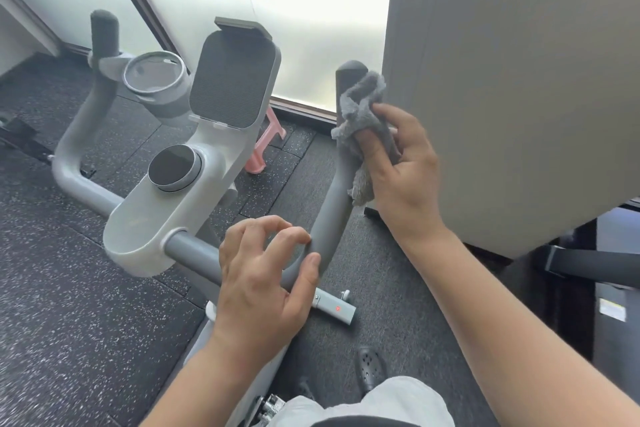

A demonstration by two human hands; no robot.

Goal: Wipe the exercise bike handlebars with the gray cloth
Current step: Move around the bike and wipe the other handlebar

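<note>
Mid-wipe on the right-side grip. Right hand (398,170) at about two o'clock in the view, fingers (375,149) clamped on the gray cloth (362,114), bunched and pressed against the upright right arm of the handlebars (329,218). Cloth high on that arm, just below the rounded dark tip, one loose corner hanging down beside the palm. Left hand (266,274) near six o'clock, at the bend where the cross tube turns up into the right arm; fingers curled and apart, thumb against the tube, fingertips seemingly just off it or barely touching. Hard to tell from this angle whether that hand truly bears on the bar, though probably steadying.

Judged as the early-to-middle part of the job: right arm in hand, left arm at ten o'clock with no hand or cloth on it. Next move likely calls for sliding the cloth down the right arm toward the bend with steady wrap-around pressure, so moving the left hand clear of the path first, then along the cross tube past the white console (162,218) to the far side.

Handlebars U-shaped: long axis of the cross tube running from nine o'clock to five o'clock, both arms pointing up and away toward twelve o'clock. Right arm close beside a beige panel (519,80) at three o'clock, leaving little room for knuckles on that side. Round dial (173,166) and phone holder (232,80) on the console.
</note>
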